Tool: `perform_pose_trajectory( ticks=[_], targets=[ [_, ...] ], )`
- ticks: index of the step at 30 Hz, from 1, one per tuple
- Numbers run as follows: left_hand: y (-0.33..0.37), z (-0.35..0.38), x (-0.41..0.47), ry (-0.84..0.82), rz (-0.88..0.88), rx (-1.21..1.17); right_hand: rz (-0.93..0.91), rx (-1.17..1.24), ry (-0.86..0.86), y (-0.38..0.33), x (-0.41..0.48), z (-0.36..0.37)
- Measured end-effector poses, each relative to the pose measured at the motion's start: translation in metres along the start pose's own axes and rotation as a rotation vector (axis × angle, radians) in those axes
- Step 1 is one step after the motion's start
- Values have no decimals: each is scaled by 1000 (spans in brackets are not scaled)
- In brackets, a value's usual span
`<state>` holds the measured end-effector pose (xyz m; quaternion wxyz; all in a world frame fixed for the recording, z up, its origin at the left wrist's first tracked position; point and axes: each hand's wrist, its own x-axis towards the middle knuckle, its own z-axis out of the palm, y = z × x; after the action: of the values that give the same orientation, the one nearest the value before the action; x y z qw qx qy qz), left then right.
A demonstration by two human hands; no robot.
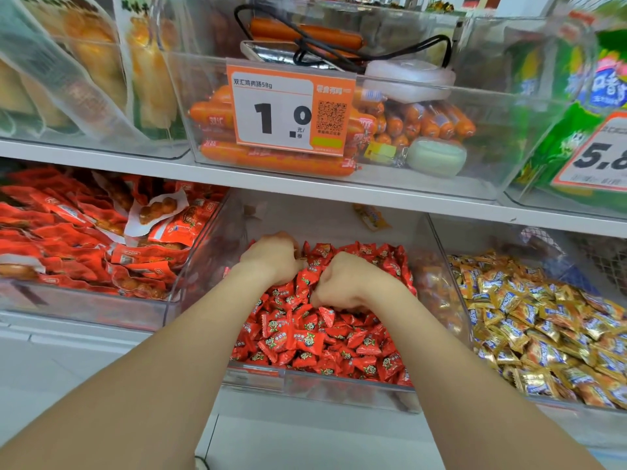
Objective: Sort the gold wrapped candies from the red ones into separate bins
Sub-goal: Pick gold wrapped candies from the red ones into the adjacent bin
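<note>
Shelf bin (339,388): hands (271,257) (342,283) dug into red candies (305,340).

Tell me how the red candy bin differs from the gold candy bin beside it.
The red candy bin holds red wrappers; the gold candy bin holds gold ones with blue print. The left hand and right hand dig in the red candy bin; neither touches the gold candy bin. Both bins are clear plastic.
</note>
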<state>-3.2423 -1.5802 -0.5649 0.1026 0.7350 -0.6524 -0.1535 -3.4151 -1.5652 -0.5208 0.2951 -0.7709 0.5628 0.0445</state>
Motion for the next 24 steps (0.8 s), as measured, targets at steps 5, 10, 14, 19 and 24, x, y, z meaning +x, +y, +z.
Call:
perform_pose_trajectory(
  ticks=[5,10,14,19,24],
  targets=[
    [6,-2,2,15,35,-8,16,140,130,8,-13,-18],
    [5,-13,-3,50,48,-119,28,412,186,29,-34,-26],
    [17,-28,-24,153,51,-248,41,527,468,36,-40,-24],
    [62,-35,-78,178,140,-356,-122,407,598,39,-77,-36],
    [101,-35,-125,176,217,-483,-234,175,757,79,-128,-54]
  ],
)
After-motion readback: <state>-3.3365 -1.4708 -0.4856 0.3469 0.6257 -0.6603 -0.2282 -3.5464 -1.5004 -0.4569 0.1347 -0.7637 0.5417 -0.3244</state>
